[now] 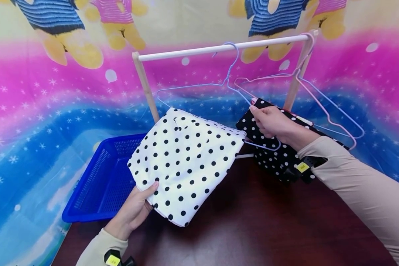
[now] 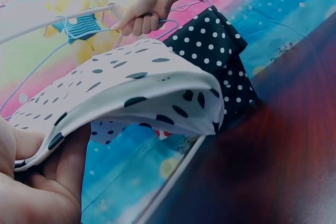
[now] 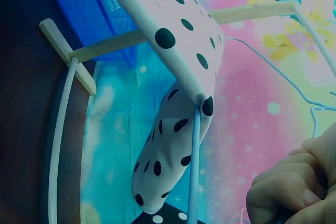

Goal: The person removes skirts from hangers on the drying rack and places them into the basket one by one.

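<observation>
A white cloth with black dots (image 1: 186, 159) hangs folded over the lower bar of a blue wire hanger (image 1: 193, 87). The hanger's hook is over the white rail of a small rack. My left hand (image 1: 136, 207) pinches the cloth's lower left edge, thumb on top; the left wrist view shows the fold gaping above the fingers. At the hanger's right arm, my right hand (image 1: 272, 122) grips the wire with curled fingers. Behind that hand, a black cloth with white dots (image 2: 210, 40) hangs from another hanger.
A rack with a white rail (image 1: 186, 53) and wooden posts stands on the dark table (image 1: 252, 229). Pink and blue hangers (image 1: 329, 111) hang at its right end. A blue plastic basket (image 1: 86, 192) sits at left, and a patterned curtain (image 1: 26, 122) covers the back.
</observation>
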A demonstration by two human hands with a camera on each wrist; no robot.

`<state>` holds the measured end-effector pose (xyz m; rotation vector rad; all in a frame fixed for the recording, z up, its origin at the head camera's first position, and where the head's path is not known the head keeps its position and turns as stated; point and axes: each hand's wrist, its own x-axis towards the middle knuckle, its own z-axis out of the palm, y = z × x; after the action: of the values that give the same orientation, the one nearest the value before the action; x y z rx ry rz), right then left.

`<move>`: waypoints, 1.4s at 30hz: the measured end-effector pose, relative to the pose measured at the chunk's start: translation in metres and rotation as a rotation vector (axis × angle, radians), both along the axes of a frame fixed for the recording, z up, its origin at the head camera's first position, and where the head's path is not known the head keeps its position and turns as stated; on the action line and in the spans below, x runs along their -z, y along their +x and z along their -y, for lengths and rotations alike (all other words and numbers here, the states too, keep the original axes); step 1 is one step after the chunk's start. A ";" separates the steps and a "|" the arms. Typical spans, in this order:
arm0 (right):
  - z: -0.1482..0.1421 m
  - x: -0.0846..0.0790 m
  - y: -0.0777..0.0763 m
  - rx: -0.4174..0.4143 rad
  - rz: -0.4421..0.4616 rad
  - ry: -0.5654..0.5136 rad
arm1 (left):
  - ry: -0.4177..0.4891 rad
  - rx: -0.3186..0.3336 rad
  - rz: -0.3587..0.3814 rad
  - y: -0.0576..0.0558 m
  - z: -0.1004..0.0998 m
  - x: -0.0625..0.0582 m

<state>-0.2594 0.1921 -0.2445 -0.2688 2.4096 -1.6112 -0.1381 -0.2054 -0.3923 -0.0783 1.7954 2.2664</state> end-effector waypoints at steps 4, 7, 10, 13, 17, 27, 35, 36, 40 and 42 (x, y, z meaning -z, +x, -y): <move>0.001 0.001 0.000 -0.006 0.009 -0.025 | 0.001 0.000 0.006 0.002 0.000 0.005; 0.001 0.002 0.001 0.003 0.010 -0.030 | 0.003 0.007 0.001 0.004 0.000 0.006; 0.002 0.002 0.001 0.010 0.007 -0.024 | 0.001 0.009 -0.009 0.005 0.001 0.004; 0.002 0.003 0.000 0.007 0.003 -0.019 | -0.006 0.009 -0.018 0.005 0.004 0.001; 0.002 0.003 -0.001 0.014 0.004 -0.018 | -0.030 0.026 -0.033 0.005 0.010 -0.003; -0.002 0.001 -0.001 0.013 0.000 0.008 | -0.068 0.041 -0.054 0.005 0.019 -0.005; -0.003 0.002 -0.001 0.009 -0.006 0.011 | -0.066 0.055 -0.080 0.007 0.024 -0.003; -0.004 0.002 -0.001 0.010 -0.007 0.014 | -0.066 0.059 -0.086 0.007 0.026 -0.003; -0.005 0.002 -0.001 0.010 -0.017 0.026 | -0.063 0.065 -0.107 0.009 0.033 -0.003; -0.006 0.003 -0.002 0.013 -0.021 0.027 | -0.064 0.060 -0.111 0.010 0.036 -0.003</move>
<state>-0.2615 0.1983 -0.2475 -0.2671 2.4514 -1.5874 -0.1285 -0.2413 -0.3895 0.0902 1.8991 2.2124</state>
